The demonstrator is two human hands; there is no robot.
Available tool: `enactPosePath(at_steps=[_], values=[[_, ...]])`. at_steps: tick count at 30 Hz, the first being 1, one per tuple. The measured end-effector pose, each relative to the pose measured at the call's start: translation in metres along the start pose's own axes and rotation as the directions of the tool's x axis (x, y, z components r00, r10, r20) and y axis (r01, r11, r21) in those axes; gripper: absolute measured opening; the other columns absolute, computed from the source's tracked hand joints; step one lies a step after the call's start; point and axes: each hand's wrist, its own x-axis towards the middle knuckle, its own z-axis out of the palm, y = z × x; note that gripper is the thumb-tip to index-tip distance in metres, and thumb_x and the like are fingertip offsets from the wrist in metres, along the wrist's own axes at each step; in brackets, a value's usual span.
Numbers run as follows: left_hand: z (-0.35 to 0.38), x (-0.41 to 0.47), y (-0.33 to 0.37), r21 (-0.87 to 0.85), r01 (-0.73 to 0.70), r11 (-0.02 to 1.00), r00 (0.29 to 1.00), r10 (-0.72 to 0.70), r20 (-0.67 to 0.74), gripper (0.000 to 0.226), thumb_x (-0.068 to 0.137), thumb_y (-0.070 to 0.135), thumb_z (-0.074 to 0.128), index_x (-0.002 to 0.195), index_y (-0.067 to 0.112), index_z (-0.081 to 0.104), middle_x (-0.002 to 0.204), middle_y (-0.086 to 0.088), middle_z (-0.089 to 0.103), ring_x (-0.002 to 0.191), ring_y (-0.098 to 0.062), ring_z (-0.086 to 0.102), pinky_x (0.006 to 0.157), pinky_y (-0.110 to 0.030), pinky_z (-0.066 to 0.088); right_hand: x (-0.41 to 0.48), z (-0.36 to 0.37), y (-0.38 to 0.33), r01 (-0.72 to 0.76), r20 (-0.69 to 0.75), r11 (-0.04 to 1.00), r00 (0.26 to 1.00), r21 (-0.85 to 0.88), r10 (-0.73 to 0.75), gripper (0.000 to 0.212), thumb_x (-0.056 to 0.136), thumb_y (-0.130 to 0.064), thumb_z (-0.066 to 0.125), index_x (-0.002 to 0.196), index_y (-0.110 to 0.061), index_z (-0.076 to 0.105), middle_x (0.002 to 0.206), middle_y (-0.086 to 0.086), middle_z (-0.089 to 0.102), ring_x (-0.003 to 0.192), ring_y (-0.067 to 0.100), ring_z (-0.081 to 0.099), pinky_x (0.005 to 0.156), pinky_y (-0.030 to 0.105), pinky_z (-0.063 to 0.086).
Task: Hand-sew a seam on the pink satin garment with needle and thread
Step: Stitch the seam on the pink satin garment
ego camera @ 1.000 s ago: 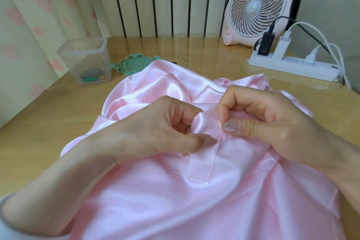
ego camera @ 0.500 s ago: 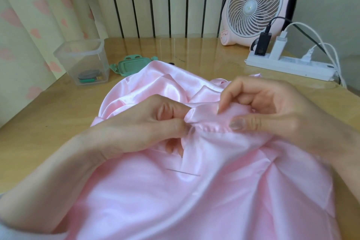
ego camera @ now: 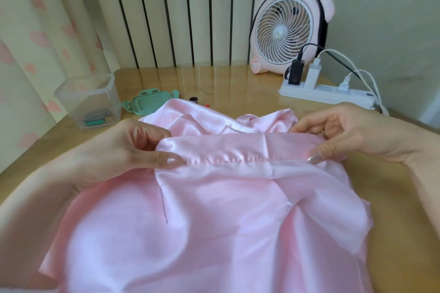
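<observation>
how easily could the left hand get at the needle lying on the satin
Probably easily: the needle lies uncovered on the pink satin close to the left hand, nothing between them. That hand pinches the seam, though, so it would have to let go first.

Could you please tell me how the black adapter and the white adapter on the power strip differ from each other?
The black adapter sits nearest the strip's left end, while the white adapter stands just to its right. The black adapter carries a black cable from its top, the white adapter a white one. Both stand upright, side by side, plugged into the white power strip.
</observation>
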Motion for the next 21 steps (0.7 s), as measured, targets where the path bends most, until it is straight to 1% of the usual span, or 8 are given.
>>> enactPosePath(at_steps=[2, 4, 6, 10, 13, 15, 18, 21], values=[[-0.005, 0.000, -0.005, -0.025, -0.006, 1.000, 1.000, 0.005, -0.031, 0.028, 0.082, 0.012, 0.061, 0.090, -0.015, 0.058, 0.085, -0.041, 0.055, 0.078, -0.027, 0.050, 0.065, -0.032, 0.043, -0.004, -0.007, 0.002, -0.024, -0.003, 0.991, 1.000, -0.130, 0.024, 0.029, 0.063, -0.020, 0.087, 0.088, -0.012, 0.075, 0.079, 0.015, 0.071, 0.074, 0.015, 0.061, 0.071, 0.030, 0.045], [-0.007, 0.000, -0.007, -0.029, -0.017, 0.999, 0.998, 0.016, -0.055, 0.022, 0.085, 0.008, 0.064, 0.092, -0.013, 0.060, 0.085, -0.035, 0.059, 0.080, -0.025, 0.054, 0.066, -0.024, 0.046, -0.006, -0.016, 0.007, -0.057, -0.079, 0.976, 0.996, -0.212, 0.041, 0.057, 0.044, -0.052, 0.088, 0.086, -0.015, 0.077, 0.092, 0.033, 0.064, 0.079, 0.023, 0.056, 0.076, 0.044, 0.040], [-0.004, -0.001, -0.002, -0.047, -0.040, 0.998, 0.993, 0.035, -0.110, 0.016, 0.083, 0.008, 0.070, 0.093, -0.003, 0.065, 0.085, -0.014, 0.066, 0.080, -0.019, 0.059, 0.068, -0.017, 0.048, -0.005, -0.019, 0.010, -0.053, -0.151, 0.986, 0.988, -0.155, 0.029, 0.071, 0.038, -0.060, 0.087, 0.087, -0.009, 0.075, 0.093, 0.035, 0.063, 0.079, 0.029, 0.060, 0.076, 0.048, 0.043], [0.001, -0.006, 0.012, 0.021, -0.102, 0.995, 0.978, 0.104, -0.180, 0.061, 0.055, 0.060, 0.078, 0.085, 0.007, 0.069, 0.083, -0.017, 0.064, 0.080, -0.020, 0.056, 0.070, -0.026, 0.044, 0.005, -0.017, 0.015, 0.049, -0.228, 0.990, 0.974, 0.134, -0.018, 0.062, 0.047, -0.041, 0.090, 0.090, -0.001, 0.072, 0.090, 0.014, 0.073, 0.078, 0.023, 0.069, 0.070, 0.028, 0.056], [0.004, -0.009, 0.026, -0.018, -0.129, 0.991, 0.979, 0.125, -0.158, 0.064, 0.053, 0.071, 0.074, 0.076, 0.010, 0.071, 0.080, -0.023, 0.064, 0.073, -0.019, 0.055, 0.066, -0.028, 0.041, 0.010, -0.001, 0.008, 0.095, -0.313, 0.965, 0.950, 0.244, -0.014, 0.011, 0.079, -0.003, 0.066, 0.089, 0.003, 0.067, 0.061, 0.004, 0.070, 0.047, 0.006, 0.064, 0.039, 0.012, 0.045], [0.007, -0.011, 0.030, -0.027, -0.134, 0.991, 0.980, 0.128, -0.150, 0.062, 0.054, 0.070, 0.074, 0.077, 0.012, 0.074, 0.083, -0.020, 0.069, 0.075, -0.020, 0.058, 0.066, -0.030, 0.045, 0.012, 0.004, 0.009, 0.086, -0.356, 0.959, 0.934, 0.270, 0.017, 0.010, 0.083, 0.007, 0.057, 0.089, 0.003, 0.064, 0.048, 0.001, 0.064, 0.034, 0.004, 0.055, 0.030, 0.010, 0.036], [0.012, -0.010, 0.031, -0.019, -0.148, 0.989, 0.980, 0.145, -0.134, 0.059, 0.058, 0.069, 0.072, 0.079, 0.014, 0.075, 0.084, -0.017, 0.070, 0.078, -0.022, 0.059, 0.071, -0.035, 0.047, 0.018, 0.006, 0.013, 0.102, -0.426, 0.959, 0.905, 0.264, 0.021, 0.014, 0.070, 0.006, 0.066, 0.082, 0.001, 0.071, 0.059, 0.007, 0.070, 0.045, 0.012, 0.063, 0.041, 0.018, 0.050], [0.016, -0.013, 0.039, -0.070, -0.180, 0.981, 0.979, 0.171, -0.115, 0.057, 0.063, 0.068, 0.070, 0.082, 0.014, 0.074, 0.081, -0.005, 0.069, 0.079, -0.017, 0.061, 0.071, -0.027, 0.045, 0.025, 0.004, 0.019, 0.147, -0.504, 0.920, 0.862, 0.363, 0.061, 0.012, 0.057, 0.003, 0.066, 0.064, -0.004, 0.074, 0.061, 0.009, 0.070, 0.050, 0.018, 0.066, 0.050, 0.023, 0.055]])
